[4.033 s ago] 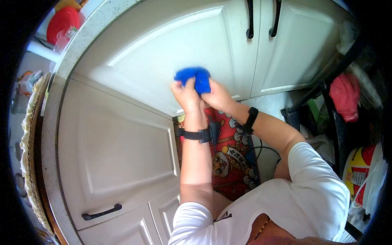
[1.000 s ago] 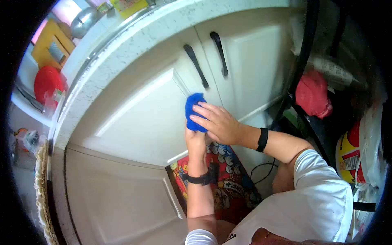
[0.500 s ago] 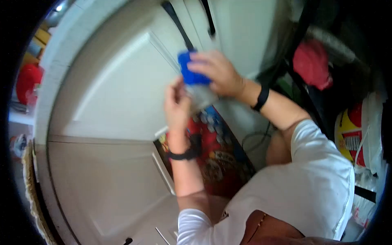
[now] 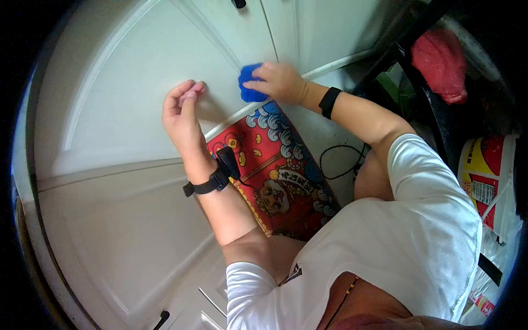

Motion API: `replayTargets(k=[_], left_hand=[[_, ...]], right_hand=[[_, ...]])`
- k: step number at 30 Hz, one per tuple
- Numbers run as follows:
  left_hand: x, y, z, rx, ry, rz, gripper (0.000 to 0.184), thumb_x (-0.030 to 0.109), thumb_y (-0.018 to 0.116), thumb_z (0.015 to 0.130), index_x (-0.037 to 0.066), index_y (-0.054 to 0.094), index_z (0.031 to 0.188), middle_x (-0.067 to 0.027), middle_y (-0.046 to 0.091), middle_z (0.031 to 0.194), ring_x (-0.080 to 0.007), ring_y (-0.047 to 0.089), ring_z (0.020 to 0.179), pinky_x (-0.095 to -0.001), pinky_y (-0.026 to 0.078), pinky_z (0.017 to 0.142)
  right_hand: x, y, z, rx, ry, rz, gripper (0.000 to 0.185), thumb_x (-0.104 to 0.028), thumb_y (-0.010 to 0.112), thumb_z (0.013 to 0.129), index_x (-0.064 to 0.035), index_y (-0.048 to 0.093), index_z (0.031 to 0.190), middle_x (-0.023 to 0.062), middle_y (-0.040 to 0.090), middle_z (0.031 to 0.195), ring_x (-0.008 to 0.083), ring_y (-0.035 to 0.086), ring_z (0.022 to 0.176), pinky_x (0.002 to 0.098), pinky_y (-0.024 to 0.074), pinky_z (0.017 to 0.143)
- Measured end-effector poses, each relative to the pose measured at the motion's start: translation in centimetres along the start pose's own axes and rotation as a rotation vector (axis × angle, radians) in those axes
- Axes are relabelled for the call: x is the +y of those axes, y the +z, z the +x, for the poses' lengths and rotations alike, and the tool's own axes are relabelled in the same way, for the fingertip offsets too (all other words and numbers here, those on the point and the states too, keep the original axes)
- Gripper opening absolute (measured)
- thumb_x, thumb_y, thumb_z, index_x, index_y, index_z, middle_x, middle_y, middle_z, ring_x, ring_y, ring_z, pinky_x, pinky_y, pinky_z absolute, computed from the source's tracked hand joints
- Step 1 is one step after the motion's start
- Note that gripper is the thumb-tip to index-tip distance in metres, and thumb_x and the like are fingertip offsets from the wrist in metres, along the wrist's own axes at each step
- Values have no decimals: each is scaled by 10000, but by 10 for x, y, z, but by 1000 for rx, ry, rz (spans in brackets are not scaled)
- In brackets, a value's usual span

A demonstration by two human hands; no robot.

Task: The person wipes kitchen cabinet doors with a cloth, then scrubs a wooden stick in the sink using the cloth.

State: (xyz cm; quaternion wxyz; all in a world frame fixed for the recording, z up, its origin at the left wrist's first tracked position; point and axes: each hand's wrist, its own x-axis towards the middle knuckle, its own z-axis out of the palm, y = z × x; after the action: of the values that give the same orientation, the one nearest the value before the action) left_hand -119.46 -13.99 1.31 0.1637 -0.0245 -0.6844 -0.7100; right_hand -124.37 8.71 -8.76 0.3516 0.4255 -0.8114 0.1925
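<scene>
My right hand (image 4: 283, 82) has its fingers closed on a blue cloth (image 4: 247, 88), which lies against the lower part of a white cabinet door (image 4: 143, 77). Off to the left, my left hand (image 4: 181, 118) is held in front of the same door. Its fingers are curled in with the thumb against them, and nothing shows between them. Both wrists wear black bands; the one on the left wrist carries a small black device (image 4: 226, 162).
Below the cabinet lies a red patterned mat (image 4: 247, 159). A black cable (image 4: 330, 170) loops on the floor beside it. To the right are a dark frame, a red cloth bundle (image 4: 440, 66) and a white bucket with a red and yellow label (image 4: 487, 176). Black handles (image 4: 162, 319) stick out from the doors.
My hands have moved apart: the left one went left and slightly up, away from the blue cloth. My right hand keeps the cloth, now a little lower on the door. The view has shifted.
</scene>
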Motion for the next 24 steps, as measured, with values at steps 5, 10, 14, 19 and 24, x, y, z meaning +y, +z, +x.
replayTargets(k=[5, 10, 14, 19, 24], left_hand=[[-19, -5, 2, -17, 58, 31, 166, 53, 549, 911, -39, 649, 1006, -151, 691, 952, -187, 659, 887, -283, 506, 836], [-135, -33, -2, -395, -317, 788, 289, 262, 581, 838, 8, 712, 878, -185, 692, 797, -246, 678, 781, -358, 519, 760], [-202, -31, -35, -457, -488, 954, 324, 287, 597, 795, -7, 704, 879, -180, 691, 771, -262, 671, 745, -372, 520, 721], [-220, -61, -41, -61, -810, 521, 216, 194, 597, 800, -16, 645, 814, -68, 619, 669, -197, 569, 577, -353, 430, 501], [-221, -136, -34, 140, -548, 648, 257, 222, 607, 789, 0, 650, 911, -65, 612, 746, -188, 533, 635, -320, 435, 598]], right_hand=[[-4, 37, -48, -417, -19, 3, 240, -184, 553, 824, -142, 635, 1045, 57, 546, 996, 227, 580, 937, 348, 541, 704], [-26, 75, -96, -568, 377, 201, 214, -121, 545, 841, -58, 628, 1027, 148, 542, 1061, 329, 563, 1026, 431, 505, 834], [-45, 104, -103, -566, 768, 273, 249, -137, 624, 799, -31, 623, 1025, 197, 544, 1118, 372, 567, 1036, 454, 492, 869], [-65, 159, -98, -193, 1441, 361, 446, -183, 760, 712, 7, 602, 1083, 254, 595, 1115, 414, 556, 1054, 457, 454, 923], [-83, 196, -73, -153, 1662, 429, 225, -183, 727, 715, 10, 680, 821, 237, 677, 836, 403, 665, 826, 432, 546, 725]])
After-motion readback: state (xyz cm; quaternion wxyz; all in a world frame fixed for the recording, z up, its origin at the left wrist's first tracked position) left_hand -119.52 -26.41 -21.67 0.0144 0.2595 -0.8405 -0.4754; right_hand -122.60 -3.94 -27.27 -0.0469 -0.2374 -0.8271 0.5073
